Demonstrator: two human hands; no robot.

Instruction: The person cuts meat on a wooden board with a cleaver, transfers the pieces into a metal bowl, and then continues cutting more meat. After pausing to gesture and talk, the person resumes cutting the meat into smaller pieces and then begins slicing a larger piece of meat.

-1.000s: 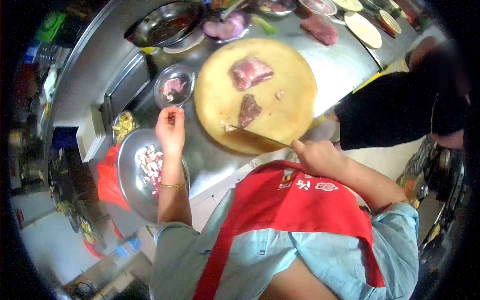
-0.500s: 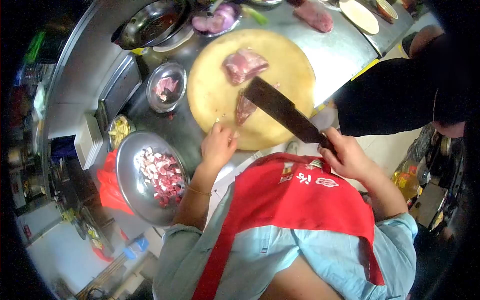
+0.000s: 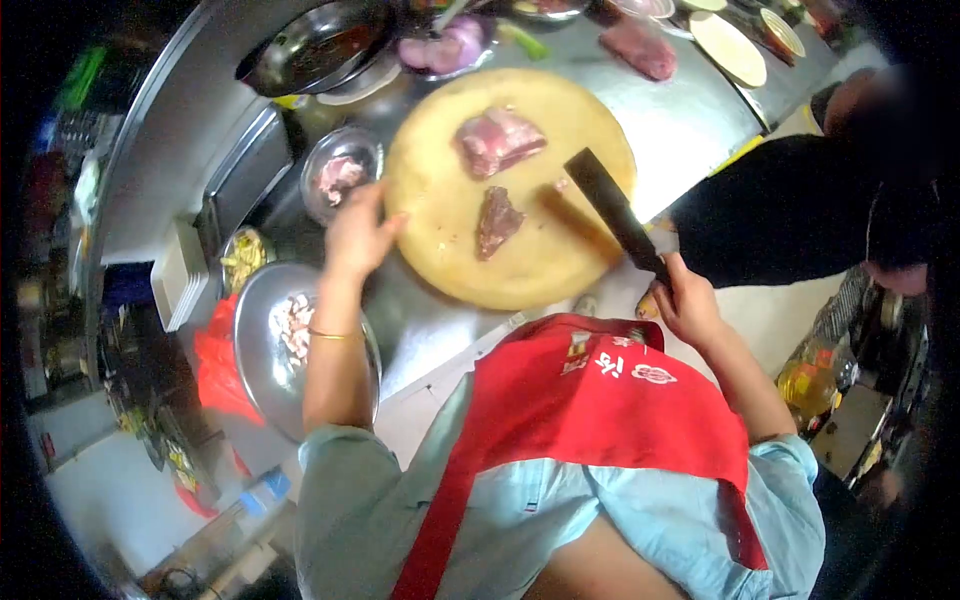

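Note:
On the round wooden board [image 3: 430,190] lie a larger pale pink meat piece [image 3: 500,141] and a smaller dark red meat piece [image 3: 498,222] nearer to me. My right hand [image 3: 687,303] is closed round the handle of a cleaver [image 3: 612,205], whose dark blade is raised over the board's right side. My left hand [image 3: 360,232] has its fingers apart at the board's left edge, beside a small bowl with meat scraps [image 3: 341,177]. Below my left forearm, and partly hidden by it, is a large metal bowl [image 3: 262,345] with chopped meat.
A dark pan [image 3: 318,50] and a bowl of purple onion [image 3: 448,46] stand behind the board. Another meat piece [image 3: 638,52] lies on the metal counter [image 3: 690,120], near an oval plate [image 3: 728,48]. Another person's dark-clothed limb [image 3: 780,205] is at the right.
My left hand has moved left and forward, away from the smaller meat and towards the small bowl. The cleaver has swung right, off the meat.

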